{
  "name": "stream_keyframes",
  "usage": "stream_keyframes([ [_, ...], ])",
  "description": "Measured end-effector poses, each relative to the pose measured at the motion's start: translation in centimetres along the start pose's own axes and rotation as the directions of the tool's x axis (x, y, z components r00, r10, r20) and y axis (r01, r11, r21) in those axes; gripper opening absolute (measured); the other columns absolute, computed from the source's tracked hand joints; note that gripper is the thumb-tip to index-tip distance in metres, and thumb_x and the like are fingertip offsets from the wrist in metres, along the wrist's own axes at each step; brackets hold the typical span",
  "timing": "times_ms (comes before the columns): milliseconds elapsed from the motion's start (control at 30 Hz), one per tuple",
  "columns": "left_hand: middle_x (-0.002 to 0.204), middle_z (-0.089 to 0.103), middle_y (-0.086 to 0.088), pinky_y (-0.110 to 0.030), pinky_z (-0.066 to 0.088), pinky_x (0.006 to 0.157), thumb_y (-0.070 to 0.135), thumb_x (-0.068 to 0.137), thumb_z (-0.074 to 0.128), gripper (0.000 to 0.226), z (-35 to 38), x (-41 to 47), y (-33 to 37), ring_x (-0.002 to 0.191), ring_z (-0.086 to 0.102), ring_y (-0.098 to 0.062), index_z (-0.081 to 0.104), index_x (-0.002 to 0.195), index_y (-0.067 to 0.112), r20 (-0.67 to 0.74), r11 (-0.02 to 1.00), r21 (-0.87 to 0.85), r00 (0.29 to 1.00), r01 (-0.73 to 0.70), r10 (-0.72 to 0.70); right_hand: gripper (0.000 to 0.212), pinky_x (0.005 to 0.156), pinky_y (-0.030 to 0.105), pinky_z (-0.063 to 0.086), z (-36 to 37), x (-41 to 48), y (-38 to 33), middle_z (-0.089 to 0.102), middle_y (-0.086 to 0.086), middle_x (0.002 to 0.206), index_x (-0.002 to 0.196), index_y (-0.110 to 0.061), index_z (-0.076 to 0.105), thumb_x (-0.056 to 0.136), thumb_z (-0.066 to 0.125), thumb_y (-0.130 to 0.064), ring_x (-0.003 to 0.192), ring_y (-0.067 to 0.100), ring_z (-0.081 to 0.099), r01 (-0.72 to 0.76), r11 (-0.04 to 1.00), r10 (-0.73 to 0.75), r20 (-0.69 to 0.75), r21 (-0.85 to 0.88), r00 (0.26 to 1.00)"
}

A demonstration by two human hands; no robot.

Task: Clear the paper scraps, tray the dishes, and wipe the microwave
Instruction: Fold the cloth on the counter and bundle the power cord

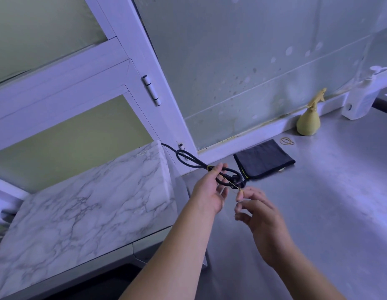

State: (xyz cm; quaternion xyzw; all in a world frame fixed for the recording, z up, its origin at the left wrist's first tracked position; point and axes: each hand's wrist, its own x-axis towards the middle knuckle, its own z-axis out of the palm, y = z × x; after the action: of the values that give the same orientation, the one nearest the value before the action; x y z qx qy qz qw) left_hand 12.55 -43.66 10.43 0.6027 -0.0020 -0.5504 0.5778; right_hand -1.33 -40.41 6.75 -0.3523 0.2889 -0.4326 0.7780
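Black cord (199, 163), limp yet springy, looped and pinched at its waist by left hand (206, 193); thin stretchy rubber band (230, 182) drawn taut from there, pinched by right hand (259, 213).

Loose rubber bands (286, 140) on steel counter (322, 191)

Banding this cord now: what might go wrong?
The stretched rubber band could slip from the pinch of the right hand and snap back. The left hand holds the coiled cord at one spot, so loops may spring loose. Pulling harder might tug the cord behind the microwave.
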Motion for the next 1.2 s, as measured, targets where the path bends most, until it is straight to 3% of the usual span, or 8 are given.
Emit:
stream_keyframes([
  [167, 0.085, 0.068, 0.005, -0.026, 0.043, 0.074, 0.026, 0.093, 0.069, 0.016, 0.7, -0.4, -0.3, 0.095, 0.059, -0.016, 0.073, 0.079, 0.019, -0.013, 0.999, -0.037, 1.000, 0.007, -0.008, 0.009, 0.070, 0.033, 0.046, -0.6, 0.2, -0.2, 0.059, 0.008, 0.092, 0.076, -0.007, 0.060, 0.071, 0.057, -0.013, 0.073, 0.023, 0.055, 0.014, 0.995, -0.020, 0.069, 0.098, 0.997],
  [300, 0.085, 0.066, 0.007, -0.025, 0.041, 0.073, 0.032, 0.094, 0.066, 0.019, 0.3, -1.0, 0.4, 0.091, 0.056, -0.013, 0.073, 0.081, 0.022, -0.018, 0.996, 0.056, 0.998, 0.062, -0.062, 0.013, 0.070, 0.034, 0.047, -2.5, 0.5, -0.6, 0.051, 0.010, 0.085, 0.084, -0.009, 0.058, 0.072, 0.061, -0.013, 0.068, 0.020, 0.051, -0.072, 0.997, 0.071, 0.230, -0.001, 0.971],
  [433, 0.085, 0.065, 0.005, -0.029, 0.042, 0.085, 0.032, 0.097, 0.063, 0.019, -0.1, -1.3, 0.6, 0.090, 0.057, -0.015, 0.072, 0.084, 0.021, -0.047, 0.991, 0.088, 0.994, 0.106, -0.102, 0.009, 0.061, 0.031, 0.034, -3.6, 1.3, -1.0, 0.037, 0.011, 0.070, 0.078, -0.009, 0.063, 0.072, 0.064, -0.016, 0.057, 0.019, 0.036, -0.086, 0.989, 0.108, 0.183, -0.122, 0.977],
  [533, 0.099, 0.070, 0.003, -0.031, 0.045, 0.095, 0.030, 0.098, 0.063, 0.014, -0.2, -1.4, 0.5, 0.094, 0.060, -0.017, 0.071, 0.092, 0.019, -0.041, 0.991, 0.063, 0.992, 0.121, -0.118, 0.012, 0.057, 0.028, 0.033, -3.8, 1.8, -0.9, 0.034, 0.011, 0.069, 0.075, -0.008, 0.063, 0.072, 0.066, -0.019, 0.056, 0.019, 0.032, -0.100, 0.985, 0.122, 0.156, -0.142, 0.980],
  [767, 0.086, 0.068, 0.000, -0.033, 0.046, 0.080, 0.025, 0.098, 0.060, 0.028, -1.3, -1.2, 1.0, 0.086, 0.060, -0.017, 0.073, 0.075, 0.018, -0.024, 0.960, 0.256, 0.994, 0.113, -0.110, 0.015, 0.055, 0.027, 0.033, -3.6, 4.2, -1.6, 0.039, 0.004, 0.062, 0.067, -0.009, 0.056, 0.080, 0.064, -0.008, 0.055, 0.016, 0.033, -0.061, 0.993, 0.070, 0.082, -0.105, 0.994],
  [867, 0.089, 0.070, -0.003, -0.036, 0.053, 0.075, 0.018, 0.097, 0.058, 0.022, -1.7, -1.4, 1.3, 0.081, 0.063, -0.020, 0.071, 0.079, 0.015, -0.021, 0.937, 0.343, 0.997, 0.072, -0.069, 0.028, 0.057, 0.029, 0.034, -2.9, 6.5, -2.1, 0.040, 0.005, 0.060, 0.064, -0.010, 0.055, 0.090, 0.057, 0.000, 0.054, 0.018, 0.035, -0.051, 0.975, 0.063, 0.047, -0.214, 0.997],
  [1000, 0.089, 0.070, -0.012, -0.042, 0.057, 0.070, 0.012, 0.098, 0.053, 0.015, -1.6, -1.8, 0.8, 0.078, 0.066, -0.027, 0.065, 0.090, 0.007, 0.004, 0.948, 0.315, 0.998, 0.057, -0.061, 0.021, 0.060, 0.036, 0.035, -0.9, 9.8, -3.0, 0.045, 0.008, 0.066, 0.070, -0.008, 0.057, 0.090, 0.061, -0.005, 0.056, 0.019, 0.040, -0.037, 0.908, 0.079, 0.084, -0.416, 0.993],
  [1200, 0.085, 0.065, -0.008, -0.041, 0.061, 0.066, 0.004, 0.098, 0.045, 0.016, -1.1, -2.1, -1.7, 0.068, 0.063, -0.020, 0.055, 0.104, 0.014, -0.018, 0.943, 0.333, 1.000, -0.004, 0.010, 0.018, 0.058, 0.026, 0.045, 2.0, 12.3, -2.6, 0.059, 0.002, 0.070, 0.076, -0.009, 0.064, 0.094, 0.064, -0.006, 0.057, 0.015, 0.051, -0.020, 0.854, 0.132, 0.179, -0.519, 0.975],
])
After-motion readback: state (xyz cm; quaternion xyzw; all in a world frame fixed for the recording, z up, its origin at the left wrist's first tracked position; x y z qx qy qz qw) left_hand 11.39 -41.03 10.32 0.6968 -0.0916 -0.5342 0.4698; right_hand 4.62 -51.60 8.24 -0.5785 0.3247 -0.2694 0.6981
